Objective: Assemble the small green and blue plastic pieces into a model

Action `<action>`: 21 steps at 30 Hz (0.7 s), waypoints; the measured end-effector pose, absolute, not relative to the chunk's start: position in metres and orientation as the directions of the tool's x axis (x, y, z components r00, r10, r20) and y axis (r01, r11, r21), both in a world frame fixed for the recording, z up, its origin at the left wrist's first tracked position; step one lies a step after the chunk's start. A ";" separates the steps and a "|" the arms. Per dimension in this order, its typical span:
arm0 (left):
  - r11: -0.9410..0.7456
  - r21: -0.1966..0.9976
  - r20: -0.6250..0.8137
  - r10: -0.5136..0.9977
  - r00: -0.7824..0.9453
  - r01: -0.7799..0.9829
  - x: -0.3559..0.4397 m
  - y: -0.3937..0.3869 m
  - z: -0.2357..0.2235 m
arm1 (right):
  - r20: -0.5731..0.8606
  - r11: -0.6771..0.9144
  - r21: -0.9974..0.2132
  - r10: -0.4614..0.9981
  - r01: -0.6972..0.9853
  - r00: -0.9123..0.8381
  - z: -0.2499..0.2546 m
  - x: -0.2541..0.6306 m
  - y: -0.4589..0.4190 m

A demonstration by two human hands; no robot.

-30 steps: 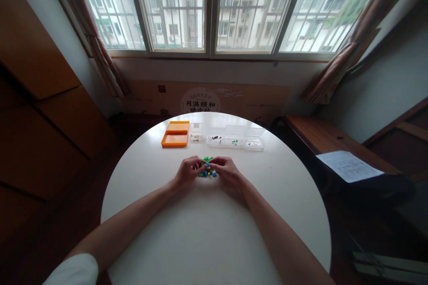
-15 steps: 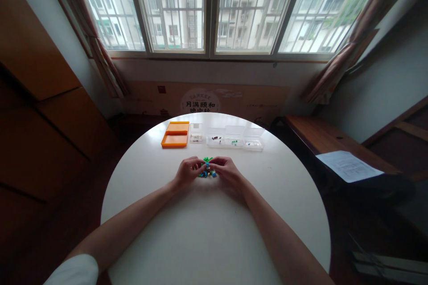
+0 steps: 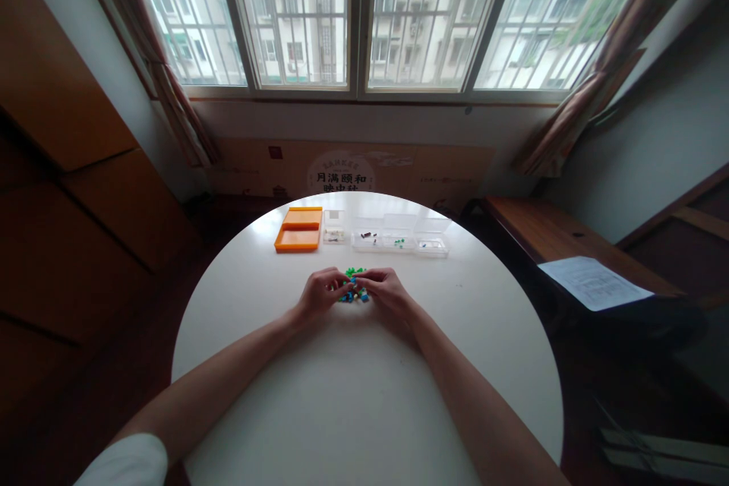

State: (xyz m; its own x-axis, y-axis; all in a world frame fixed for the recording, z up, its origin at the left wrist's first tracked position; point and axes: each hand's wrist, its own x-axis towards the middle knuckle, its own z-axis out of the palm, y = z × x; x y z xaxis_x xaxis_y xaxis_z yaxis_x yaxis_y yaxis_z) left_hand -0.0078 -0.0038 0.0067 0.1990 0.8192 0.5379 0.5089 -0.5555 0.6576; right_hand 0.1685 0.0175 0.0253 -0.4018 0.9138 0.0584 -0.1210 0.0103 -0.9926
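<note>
My left hand and my right hand meet over the middle of the table, fingertips pinched together. Between them is a small blue toy brick, partly covered by the fingers. Just under and around the fingertips lies a heap of tiny colourful bricks; green pieces show behind the fingers, and a blue piece sits at the near right of the heap. Part of the pile is hidden by my left hand's fingers. The pieces are too small to make out their exact shapes.
On the white round table, an orange tray stands at the back left. Clear lidded boxes with small brown, green and blue pieces line up beside it. A paper sheet lies on the wooden bench at right.
Both hands stay in nearly the same place. The fingertips have shifted slightly around the small blue brick; the trays and boxes have not moved.
</note>
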 end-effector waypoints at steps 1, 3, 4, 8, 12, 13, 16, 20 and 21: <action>-0.554 0.658 0.534 0.821 0.204 0.510 -0.008 -0.004 0.006 | 0.054 0.005 -0.992 0.911 -0.122 -0.408 0.026 0.168 0.017; -0.557 0.655 0.529 0.821 0.216 0.511 -0.008 -0.004 0.007 | 0.046 -0.007 -0.992 0.907 -0.125 -0.419 0.027 0.168 0.017; -0.560 0.652 0.531 0.819 0.220 0.511 -0.008 -0.005 0.007 | 0.043 -0.012 -0.992 0.906 -0.128 -0.421 0.027 0.168 0.017; -0.578 0.647 0.541 0.807 0.235 0.498 -0.008 -0.005 0.009 | 0.027 -0.038 -0.988 0.914 -0.149 -0.406 0.027 0.167 0.016; -0.592 0.650 0.549 0.799 0.245 0.476 -0.008 -0.005 0.009 | 0.005 -0.067 -0.982 0.926 -0.179 -0.376 0.028 0.165 0.016; -0.593 0.651 0.550 0.799 0.245 0.473 -0.008 -0.005 0.009 | 0.003 -0.069 -0.981 0.930 -0.180 -0.368 0.028 0.164 0.015; -0.598 0.652 0.551 0.796 0.250 0.467 -0.008 -0.005 0.009 | 0.002 -0.067 -0.981 0.934 -0.180 -0.357 0.030 0.165 0.015; -0.603 0.650 0.556 0.792 0.251 0.462 -0.008 -0.004 0.008 | 0.014 -0.062 -0.979 0.930 -0.194 -0.366 0.028 0.165 0.015; -0.602 0.651 0.555 0.793 0.251 0.462 -0.008 -0.005 0.008 | 0.020 -0.058 -0.978 0.931 -0.202 -0.365 0.027 0.165 0.016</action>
State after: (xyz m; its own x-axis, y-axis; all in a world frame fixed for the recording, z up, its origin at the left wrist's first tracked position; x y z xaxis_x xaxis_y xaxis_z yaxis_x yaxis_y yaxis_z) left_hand -0.0076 -0.0045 0.0084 0.2512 0.7927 0.5555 0.4617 -0.6025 0.6510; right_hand 0.1649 0.0156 0.0270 -0.3646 0.9310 0.0197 -0.2021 -0.0585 -0.9776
